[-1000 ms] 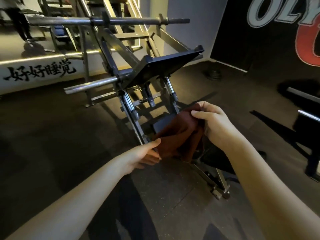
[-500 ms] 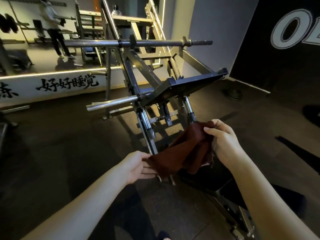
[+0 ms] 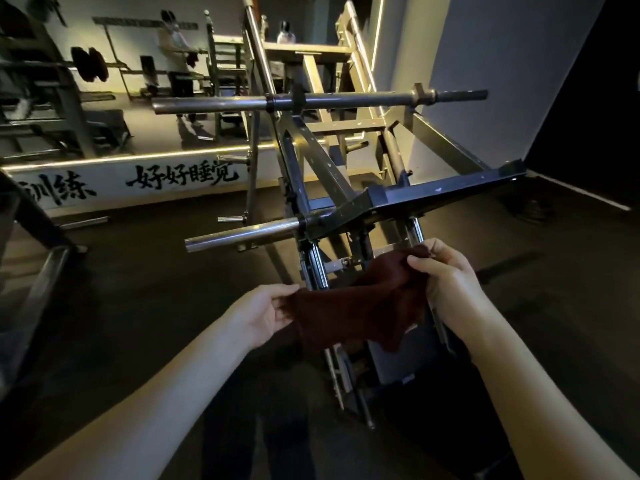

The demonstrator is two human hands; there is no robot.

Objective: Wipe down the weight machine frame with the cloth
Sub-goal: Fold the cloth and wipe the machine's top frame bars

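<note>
dark red cloth (image 3: 349, 313) stretched between both hands, near side of weight machine frame (image 3: 332, 174), below its footplate; left hand (image 3: 263, 313) pinches left edge, right hand (image 3: 446, 278) grips bunched right end

cloth (image 3: 353, 313): showing deep maroon, plain all over.
weight machine frame (image 3: 322, 168): showing dull grey metal, catching warm yellowish light.
footplate (image 3: 450, 192): showing dark blue-grey paint, flecked with pale chips.
guide rods (image 3: 317, 268): gleaming bright silver chrome.
floor (image 3: 138, 289): looking dark brown-black.
wall band (image 3: 114, 174): showing white, carrying black brush-stroke characters.
wall (image 3: 485, 64): showing pale grey.
</note>
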